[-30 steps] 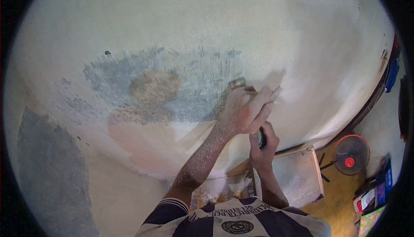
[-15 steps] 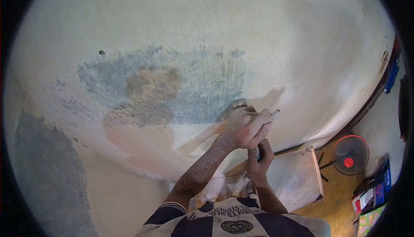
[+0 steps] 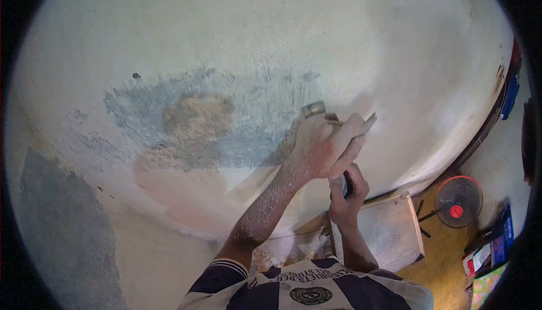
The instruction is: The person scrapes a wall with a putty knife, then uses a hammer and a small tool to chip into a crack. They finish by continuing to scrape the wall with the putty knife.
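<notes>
My left hand (image 3: pixel 323 147) is closed over the head of what looks like a scraper, close against the pale wall (image 3: pixel 254 22). Its dull, squarish end (image 3: pixel 314 108) shows above the knuckles, and a pale narrow piece (image 3: pixel 369 123) sticks out on the right. Just below, my right hand (image 3: pixel 348 194) wraps around a dark part that seems to be the same tool's handle. Fingers hide most of the tool. To the left is a rough grey-blue patch (image 3: pixel 259 118) with a brownish area (image 3: pixel 200 115). Whitish dust coats my left forearm.
A wood-framed board or tabletop (image 3: pixel 389 231) lies below right of my hands. Farther right a fan (image 3: pixel 458 201) with a red rim stands on the yellowish floor (image 3: pixel 437 262). Colourful items (image 3: pixel 491 256) sit at the right edge. A dark grey patch (image 3: pixel 62 231) marks the lower left.
Both hands and the tool have moved up along the wall, slightly to the right. My grip looks the same.
</notes>
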Demonstrator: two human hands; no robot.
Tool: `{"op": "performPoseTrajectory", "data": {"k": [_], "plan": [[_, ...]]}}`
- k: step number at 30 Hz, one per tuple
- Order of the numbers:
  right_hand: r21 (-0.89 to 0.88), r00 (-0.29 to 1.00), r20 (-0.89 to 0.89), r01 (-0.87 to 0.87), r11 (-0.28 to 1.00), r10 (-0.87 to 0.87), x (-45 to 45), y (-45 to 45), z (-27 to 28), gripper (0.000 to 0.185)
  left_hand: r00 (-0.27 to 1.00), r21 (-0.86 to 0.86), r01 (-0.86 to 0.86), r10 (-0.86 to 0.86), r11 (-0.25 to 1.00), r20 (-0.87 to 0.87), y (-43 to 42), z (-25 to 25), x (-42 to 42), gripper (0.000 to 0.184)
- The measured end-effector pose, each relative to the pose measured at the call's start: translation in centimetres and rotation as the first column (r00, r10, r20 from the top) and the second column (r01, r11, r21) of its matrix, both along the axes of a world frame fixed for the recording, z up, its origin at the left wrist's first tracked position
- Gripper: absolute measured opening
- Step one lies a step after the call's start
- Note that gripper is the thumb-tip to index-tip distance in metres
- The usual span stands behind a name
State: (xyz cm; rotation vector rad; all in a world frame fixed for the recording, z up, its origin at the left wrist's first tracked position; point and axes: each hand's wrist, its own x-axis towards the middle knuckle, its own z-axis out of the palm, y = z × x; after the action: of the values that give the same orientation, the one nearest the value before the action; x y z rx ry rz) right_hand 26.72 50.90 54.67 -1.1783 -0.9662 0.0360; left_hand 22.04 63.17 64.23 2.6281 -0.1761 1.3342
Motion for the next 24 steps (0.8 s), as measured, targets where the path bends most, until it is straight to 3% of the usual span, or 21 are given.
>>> {"op": "performPoseTrajectory", "data": {"k": [3, 6, 9, 11, 14, 18, 24], "plan": [[-0.002, 1.000, -0.004, 0.011, 1.000, -0.011, -0.7, -0.7, -2.7, 0.023, 0.993, -0.152, 0.047, -0.063, 0.987, -0.100, -0.8, -2.2, -0.8, 0.025], [-0.076, 0.998, -0.057, 0.013, 0.997, -0.018, -1.2, -1.7, -4.8, 0.023, 0.992, -0.205, 0.014, -0.040, 0.979, -0.121, -1.8, -4.3, -1.0, 0.023], [-0.102, 0.993, -0.118, 0.008, 0.995, -0.020, -1.3, -1.9, -5.4, 0.022, 0.995, -0.189, 0.059, -0.072, 0.980, -0.066, -1.5, -5.2, -0.7, 0.019], [-0.124, 0.985, -0.174, -0.009, 0.992, -0.013, -1.4, -2.0, -4.9, 0.021, 0.990, -0.184, 0.036, -0.061, 0.982, -0.130, -1.5, -4.8, -0.9, 0.018], [-0.026, 0.993, -0.114, 0.037, 0.999, -0.039, -1.3, -1.2, -5.9, 0.018, 0.991, -0.135, 0.065, -0.080, 0.989, -0.108, -1.0, -5.0, -0.8, 0.016], [-0.054, 0.990, -0.140, 0.013, 0.998, -0.020, -1.4, -0.9, -5.3, 0.015, 0.994, -0.094, 0.090, -0.095, 0.992, -0.046, -0.6, -5.1, -0.5, 0.017], [0.013, 0.994, -0.106, 0.016, 1.000, -0.015, -0.8, 0.1, -4.8, 0.018, 1.000, 0.039, 0.008, -0.008, 0.999, -0.012, -0.5, -3.6, -0.6, 0.020]]}}
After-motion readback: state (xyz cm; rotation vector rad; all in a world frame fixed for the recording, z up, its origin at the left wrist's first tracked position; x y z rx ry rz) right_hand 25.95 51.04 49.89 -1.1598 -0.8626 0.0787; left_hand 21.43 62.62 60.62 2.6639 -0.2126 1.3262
